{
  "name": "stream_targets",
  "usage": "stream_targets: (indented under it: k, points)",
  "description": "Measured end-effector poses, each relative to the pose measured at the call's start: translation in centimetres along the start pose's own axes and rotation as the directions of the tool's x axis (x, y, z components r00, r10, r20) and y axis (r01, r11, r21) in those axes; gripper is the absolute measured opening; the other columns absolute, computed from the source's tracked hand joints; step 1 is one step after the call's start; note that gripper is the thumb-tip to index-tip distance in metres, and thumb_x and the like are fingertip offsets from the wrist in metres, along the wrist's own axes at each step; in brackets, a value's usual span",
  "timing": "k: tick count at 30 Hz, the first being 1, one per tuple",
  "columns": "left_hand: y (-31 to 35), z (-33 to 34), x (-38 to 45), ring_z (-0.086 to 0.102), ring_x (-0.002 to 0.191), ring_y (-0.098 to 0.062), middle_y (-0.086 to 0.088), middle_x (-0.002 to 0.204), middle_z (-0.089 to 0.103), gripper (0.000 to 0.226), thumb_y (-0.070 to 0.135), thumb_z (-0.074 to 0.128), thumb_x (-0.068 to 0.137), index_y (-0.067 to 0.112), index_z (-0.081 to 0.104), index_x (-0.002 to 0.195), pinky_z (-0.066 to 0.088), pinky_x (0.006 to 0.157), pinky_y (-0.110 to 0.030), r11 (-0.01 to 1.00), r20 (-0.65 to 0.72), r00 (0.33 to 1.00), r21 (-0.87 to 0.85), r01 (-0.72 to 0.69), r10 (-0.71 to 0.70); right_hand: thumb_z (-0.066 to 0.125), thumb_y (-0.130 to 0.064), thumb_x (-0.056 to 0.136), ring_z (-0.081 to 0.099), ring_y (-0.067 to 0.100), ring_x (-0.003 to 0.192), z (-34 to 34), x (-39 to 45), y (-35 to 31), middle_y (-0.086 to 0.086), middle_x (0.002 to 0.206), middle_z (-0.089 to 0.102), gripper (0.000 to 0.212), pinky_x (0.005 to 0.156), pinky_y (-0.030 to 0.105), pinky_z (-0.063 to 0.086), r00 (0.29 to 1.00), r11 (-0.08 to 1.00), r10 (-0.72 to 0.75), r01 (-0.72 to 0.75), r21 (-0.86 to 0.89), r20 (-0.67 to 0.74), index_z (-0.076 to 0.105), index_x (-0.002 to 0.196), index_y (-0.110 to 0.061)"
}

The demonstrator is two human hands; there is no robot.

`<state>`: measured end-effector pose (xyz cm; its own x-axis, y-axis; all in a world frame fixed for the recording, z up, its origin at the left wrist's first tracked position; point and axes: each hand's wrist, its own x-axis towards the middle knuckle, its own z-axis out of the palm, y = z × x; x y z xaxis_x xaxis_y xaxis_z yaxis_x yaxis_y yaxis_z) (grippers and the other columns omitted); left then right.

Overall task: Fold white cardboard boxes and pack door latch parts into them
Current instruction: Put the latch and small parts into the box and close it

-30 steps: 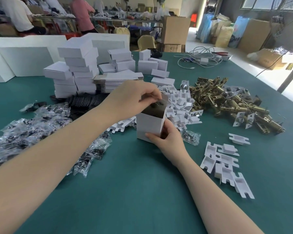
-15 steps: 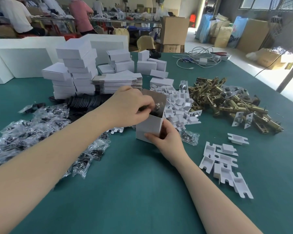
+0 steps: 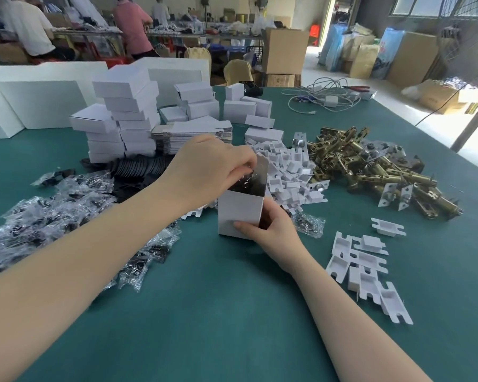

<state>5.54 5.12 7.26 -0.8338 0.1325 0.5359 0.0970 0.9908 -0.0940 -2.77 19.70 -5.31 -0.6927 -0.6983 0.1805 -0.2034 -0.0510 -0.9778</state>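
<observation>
I am holding one white cardboard box (image 3: 239,216) upright on the green table (image 3: 232,312), top flap (image 3: 260,172) standing open. My right hand (image 3: 271,228) is gripping the box low down, thumb laid across the front face, the other fingers wrapped behind where I cannot see them. My left hand (image 3: 207,169) is at the box mouth, fingers curled and pinching a small clear bag of dark parts (image 3: 243,179), which I judge I am pushing down inside; how deep it sits I cannot tell.

Progress, as it looks from here: this box is folded and being filled, not yet closed. Behind it, stacks of closed white boxes (image 3: 127,117) are standing, which I take as finished work. A stack of flat unfolded blanks (image 3: 193,135) is waiting just behind my left hand.

Plenty is left. The heap of brass latches (image 3: 370,166) is lying to the right, well apart from the box. White folded inserts (image 3: 290,172) are piled just beside the box, with more inserts (image 3: 367,271) near my right forearm. Bagged parts (image 3: 47,210) are spread wide on the left.
</observation>
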Motion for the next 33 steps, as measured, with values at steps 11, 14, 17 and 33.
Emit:
stream_targets:
  k: [11, 14, 17, 33]
  points:
    - [0.4, 0.1, 0.6, 0.052, 0.099, -0.015, 0.008, 0.091, 0.059, 0.023, 0.043, 0.052, 0.096, 0.038, 0.066, 0.113, 0.024, 0.100, -0.029, 0.992, 0.224, 0.974, 0.128, -0.017, -0.012, 0.080, -0.018, 0.075, 0.066, 0.015, 0.104, 0.0, 0.1, 0.3, -0.007, 0.106, 0.071, 0.041, 0.095, 0.045, 0.054, 1.000, 1.000, 0.008, -0.009, -0.024, -0.009, 0.063, 0.109, -0.035]
    - [0.1, -0.1, 0.5, 0.052, 0.104, -0.009, 0.012, 0.101, 0.064, 0.027, 0.034, 0.041, 0.103, 0.042, 0.063, 0.117, 0.016, 0.097, -0.029, 0.989, 0.338, 0.940, 0.151, -0.002, -0.049, 0.081, -0.018, 0.075, 0.065, 0.015, 0.107, 0.1, 0.2, 0.3, -0.006, 0.109, 0.071, 0.045, 0.097, 0.047, 0.052, 1.000, 1.000, 0.004, -0.005, -0.015, -0.012, 0.063, 0.114, -0.032]
    - [-0.3, -0.2, 0.6, 0.052, 0.110, -0.008, 0.018, 0.117, 0.062, 0.049, 0.009, 0.040, 0.100, 0.047, 0.059, 0.124, 0.016, 0.094, -0.030, 0.992, 0.426, 0.901, 0.124, 0.026, -0.077, 0.081, -0.017, 0.075, 0.065, 0.015, 0.108, 0.1, 0.2, 0.4, -0.007, 0.110, 0.071, 0.046, 0.097, 0.048, 0.052, 1.000, 1.000, 0.011, -0.011, -0.010, -0.014, 0.062, 0.113, -0.037]
    - [-0.5, 3.4, -5.0, 0.037, 0.128, -0.034, -0.011, 0.152, 0.039, 0.042, 0.017, 0.049, 0.093, 0.020, 0.060, 0.133, 0.023, 0.111, -0.043, 0.994, -0.162, 0.981, -0.048, 0.097, -0.103, 0.068, -0.012, 0.090, 0.058, -0.003, 0.097, 1.2, -0.6, -0.4, -0.010, 0.128, 0.051, 0.076, 0.084, 0.012, 0.045, 0.979, 0.979, -0.152, 0.130, -0.158, -0.137, 0.023, 0.133, -0.056]
